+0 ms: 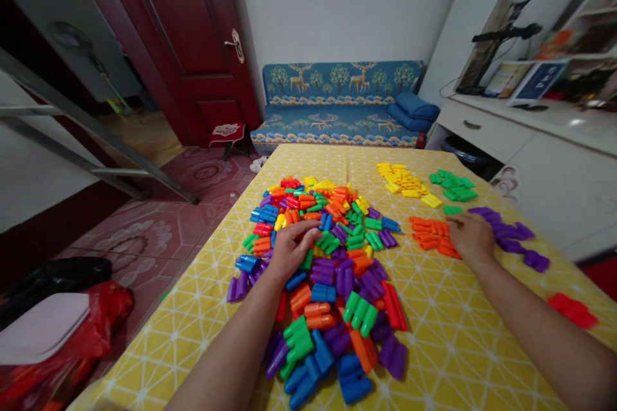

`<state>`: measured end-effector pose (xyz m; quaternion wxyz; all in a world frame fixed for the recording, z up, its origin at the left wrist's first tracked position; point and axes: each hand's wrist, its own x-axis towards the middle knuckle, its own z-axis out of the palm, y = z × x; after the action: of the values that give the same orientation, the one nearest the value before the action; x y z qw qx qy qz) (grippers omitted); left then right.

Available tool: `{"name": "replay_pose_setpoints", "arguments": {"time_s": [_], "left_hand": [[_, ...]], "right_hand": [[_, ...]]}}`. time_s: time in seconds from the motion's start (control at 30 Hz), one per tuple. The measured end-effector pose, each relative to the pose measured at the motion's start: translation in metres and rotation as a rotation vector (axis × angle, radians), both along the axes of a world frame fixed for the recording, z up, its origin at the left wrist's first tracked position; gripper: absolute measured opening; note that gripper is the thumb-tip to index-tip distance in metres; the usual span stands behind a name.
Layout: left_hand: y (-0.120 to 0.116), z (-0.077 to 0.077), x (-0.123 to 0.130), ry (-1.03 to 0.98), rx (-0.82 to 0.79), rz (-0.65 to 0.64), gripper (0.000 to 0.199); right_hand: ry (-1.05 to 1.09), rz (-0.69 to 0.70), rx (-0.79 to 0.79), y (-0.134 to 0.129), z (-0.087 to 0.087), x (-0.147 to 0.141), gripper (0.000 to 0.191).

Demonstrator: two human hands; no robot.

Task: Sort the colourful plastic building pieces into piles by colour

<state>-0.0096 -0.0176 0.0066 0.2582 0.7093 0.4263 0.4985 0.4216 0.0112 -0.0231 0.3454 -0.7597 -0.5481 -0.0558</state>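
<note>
A mixed pile of plastic building pieces (332, 273) in several colours, shaped like joined tubes, spreads over the table. My left hand (293, 245) rests on the pile's left side, thumb and fingers curled close together beside blue and green pieces; anything between the fingertips is hidden. At the right, my right hand (471, 236) is lowered at the edge of a group of orange pieces (431, 234). Its fingers are bent into a pinch, and what they grip, if anything, cannot be made out. Purple pieces (506, 231) lie just beyond that hand.
Separate groups of yellow pieces (405, 180), green pieces (453, 185) and blurred red pieces (572, 310) lie on the yellow tablecloth (434, 359). A blue sofa (337, 112) stands behind the table, a white cabinet (554, 160) to the right, and a metal ladder (120, 141) at the left.
</note>
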Motion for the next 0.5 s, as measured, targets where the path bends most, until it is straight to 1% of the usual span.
{"name": "replay_pose_setpoints", "arguments": {"time_s": [0.13, 0.33, 0.5], "left_hand": [[0.0, 0.0, 0.0, 0.012, 0.008, -0.012, 0.022], [0.002, -0.006, -0.002, 0.031, 0.031, -0.013, 0.019], [0.002, -0.006, -0.001, 0.033, 0.022, -0.01, 0.019]], "right_hand": [[0.01, 0.017, -0.039, 0.015, 0.0, 0.004, 0.021], [0.033, -0.002, -0.103, 0.042, 0.005, 0.019, 0.028], [0.01, 0.026, -0.144, 0.058, 0.001, 0.03, 0.034]]}}
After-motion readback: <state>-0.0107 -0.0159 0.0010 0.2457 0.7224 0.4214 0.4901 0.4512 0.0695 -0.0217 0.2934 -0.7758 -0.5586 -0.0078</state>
